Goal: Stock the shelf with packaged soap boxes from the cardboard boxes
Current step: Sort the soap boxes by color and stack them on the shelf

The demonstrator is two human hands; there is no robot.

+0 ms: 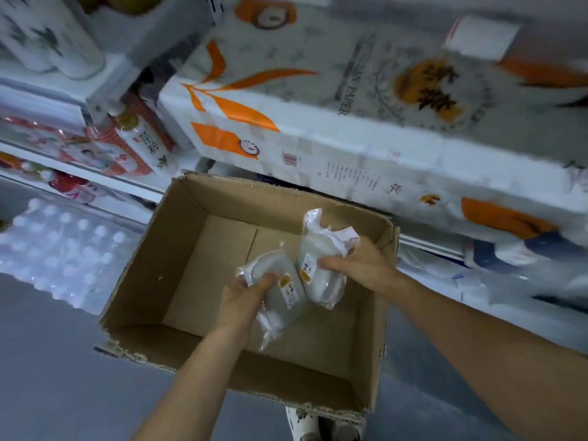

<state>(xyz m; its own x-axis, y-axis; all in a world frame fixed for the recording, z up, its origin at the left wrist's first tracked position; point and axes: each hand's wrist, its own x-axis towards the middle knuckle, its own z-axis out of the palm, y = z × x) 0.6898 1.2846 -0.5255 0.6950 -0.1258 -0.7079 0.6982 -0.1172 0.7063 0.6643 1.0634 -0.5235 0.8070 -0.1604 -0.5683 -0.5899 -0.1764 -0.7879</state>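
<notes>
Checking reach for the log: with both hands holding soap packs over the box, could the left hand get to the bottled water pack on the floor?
Probably not as things stand. The left hand grips a plastic-wrapped soap pack inside the cardboard box, whose wall stands between it and the bottled water pack. It would have to let go and lift out.

Grey floor [57, 361] fills lower frame. On it: open cardboard box [152, 268] at ctr, flaps torn; shrink-wrapped pack of water bottles [60, 249] at left, just beside box.

White shelf [105, 74] at upper left carries white cylinders [44, 30]. Lower shelf ledge [426, 243] at right, behind box. Big toilet paper packs [318, 100], white w/ orange print, across upper right; what they rest on can't tell.
</notes>
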